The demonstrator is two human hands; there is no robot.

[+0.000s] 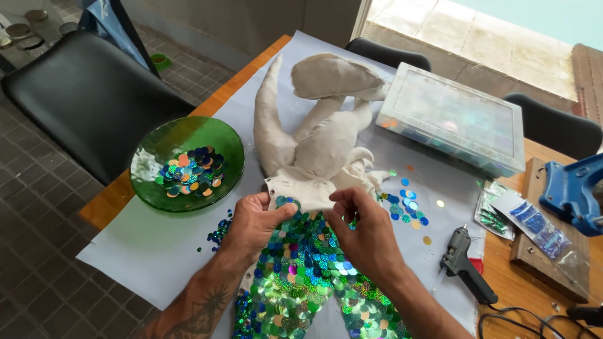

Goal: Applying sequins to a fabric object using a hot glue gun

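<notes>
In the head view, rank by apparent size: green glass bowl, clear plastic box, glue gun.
1. Clear plastic box, though it barely exceeds the bowl, so this order is unsure.
2. Green glass bowl.
3. Glue gun, clearly smallest.

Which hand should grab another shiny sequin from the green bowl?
Probably the left hand: the green bowl of sequins sits on its side, while the right hand is farther off, pinching at the sequined fabric.

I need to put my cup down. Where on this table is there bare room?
Bare pale sheet lies below the green glass bowl, left of the left hand. It is crowded right of the right hand: loose sequins, black glue gun.
</notes>
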